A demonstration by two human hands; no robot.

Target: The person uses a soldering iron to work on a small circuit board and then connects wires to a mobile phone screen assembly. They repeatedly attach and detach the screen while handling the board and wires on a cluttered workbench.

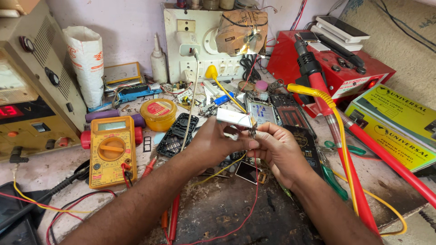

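Over the middle of the bench, my left hand (213, 141) and my right hand (278, 149) meet around a small flat silver pouch battery (234, 117). The left hand's fingers grip the battery's near edge. The right hand pinches the battery's right corner, where thin wires hang. A yellow wire and a red wire (252, 199) trail down from under the hands. What the fingertips touch underneath is hidden.
A yellow multimeter (111, 151) lies at left, next to a yellow round tin (157, 113) and a black phone frame (177, 134). Opened phones (260, 110) lie behind the hands. A red hot-air station (334, 68) with red hose (363, 136) stands right; a power supply (32, 90) left.
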